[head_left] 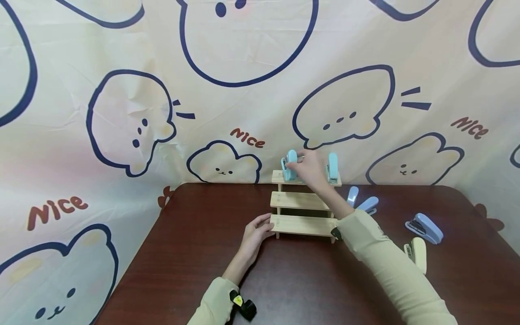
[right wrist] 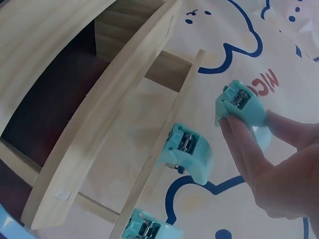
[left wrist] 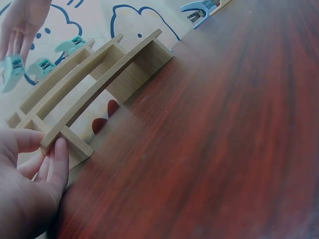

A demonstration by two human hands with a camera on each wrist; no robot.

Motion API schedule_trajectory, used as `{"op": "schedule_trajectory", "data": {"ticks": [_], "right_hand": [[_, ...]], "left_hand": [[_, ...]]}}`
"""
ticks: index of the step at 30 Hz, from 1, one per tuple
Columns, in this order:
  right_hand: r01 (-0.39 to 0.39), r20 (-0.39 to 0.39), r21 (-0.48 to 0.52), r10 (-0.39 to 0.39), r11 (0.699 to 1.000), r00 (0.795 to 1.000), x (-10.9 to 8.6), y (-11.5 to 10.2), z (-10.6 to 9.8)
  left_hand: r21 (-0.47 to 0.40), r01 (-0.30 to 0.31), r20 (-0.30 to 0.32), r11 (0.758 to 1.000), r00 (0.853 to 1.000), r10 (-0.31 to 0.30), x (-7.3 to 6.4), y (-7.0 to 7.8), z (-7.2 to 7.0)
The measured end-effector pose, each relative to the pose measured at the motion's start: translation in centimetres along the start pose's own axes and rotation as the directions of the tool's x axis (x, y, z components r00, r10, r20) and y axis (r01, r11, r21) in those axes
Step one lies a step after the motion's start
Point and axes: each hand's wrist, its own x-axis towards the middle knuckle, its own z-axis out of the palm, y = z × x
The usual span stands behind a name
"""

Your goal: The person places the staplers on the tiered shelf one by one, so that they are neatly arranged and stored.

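My right hand (head_left: 312,169) pinches a teal stapler (right wrist: 244,104) between thumb and fingers, above the left end of the top step of a three-step wooden rack (head_left: 302,225). Two more teal staplers stand on that top step: the middle one (right wrist: 187,149) is mostly behind the hand in the head view, the other (head_left: 332,167) is at the right end. Low on the left, my left hand (head_left: 257,234) grips the end of the bottom step, thumb and fingers around the board's corner in the left wrist view.
Right of the rack lie two light-blue staplers (head_left: 367,204), partly behind the right forearm. Farther right are another light-blue stapler (head_left: 426,228) and a cream stapler (head_left: 419,255). A patterned cloth (head_left: 227,113) hangs behind the dark wooden table (head_left: 195,234).
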Motion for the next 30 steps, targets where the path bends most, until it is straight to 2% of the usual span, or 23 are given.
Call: {"op": "schedule_trajectory", "data": {"ticks": [6,23,30], "right_hand": [[0.042,-0.040,-0.130,-0.048,0.991,0.998,0.6,-0.3,1.4],[0.012,-0.069,-0.246,-0.029,0.969,0.997,2.4,0.3,3.1],[0.064,-0.044,-0.310,-0.082,0.948,0.996,2.6,0.2,3.8]], "left_hand": [[0.013,0.001,0.011,1.000,1.000,-0.001,-0.1,0.0,-0.2],[0.034,0.006,0.007,0.999,1.000,-0.006,-0.1,0.0,-0.1],[0.024,0.002,0.008,1.000,1.000,-0.002,-0.1,0.0,-0.1]]}}
